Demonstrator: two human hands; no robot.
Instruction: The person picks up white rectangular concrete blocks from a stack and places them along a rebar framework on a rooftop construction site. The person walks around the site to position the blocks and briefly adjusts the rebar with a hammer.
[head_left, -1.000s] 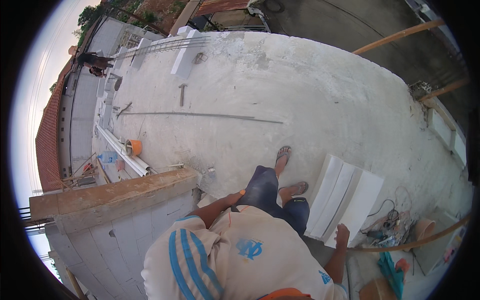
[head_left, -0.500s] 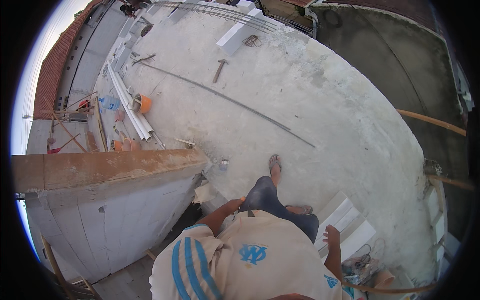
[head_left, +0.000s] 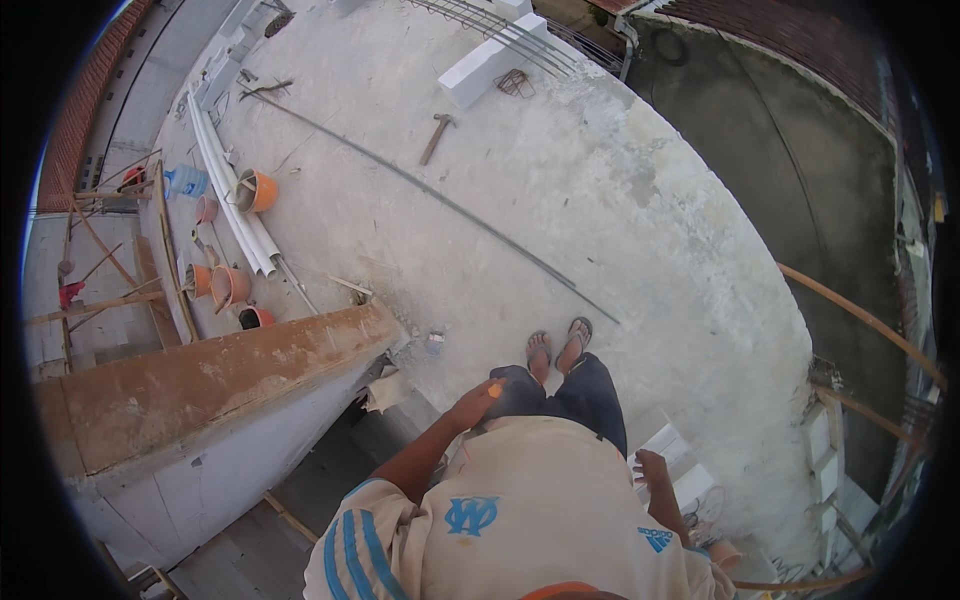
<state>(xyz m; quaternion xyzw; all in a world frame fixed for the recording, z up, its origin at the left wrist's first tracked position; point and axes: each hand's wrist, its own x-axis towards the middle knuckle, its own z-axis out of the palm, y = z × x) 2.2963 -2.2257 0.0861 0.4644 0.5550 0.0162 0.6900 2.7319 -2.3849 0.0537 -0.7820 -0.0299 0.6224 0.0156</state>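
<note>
My left hand [head_left: 474,404] is closed around a small orange object [head_left: 495,390] beside my left thigh; its kind is too small to make out. My right hand [head_left: 651,468] hangs by my right hip with loosely bent fingers, and nothing shows in it. Just beyond that hand lie white blocks [head_left: 678,455], partly hidden by my arm. Ahead of my sandalled feet, long thin steel bars [head_left: 440,198] stretch across the concrete floor [head_left: 640,250]. A claw hammer [head_left: 436,138] rests farther off on the floor.
A brown-topped block wall [head_left: 230,365] juts in from the left, with a drop beside it. White pipes [head_left: 228,190], orange buckets [head_left: 257,191] and a blue water jug [head_left: 186,181] stand at the far left. Bent rebar [head_left: 490,30] overlies a white block [head_left: 490,62] ahead. The slab's edge curves along the right.
My feet have come side by side, where one was stepping ahead before. The view has shifted, and the orange object in my left hand now shows clearly.
</note>
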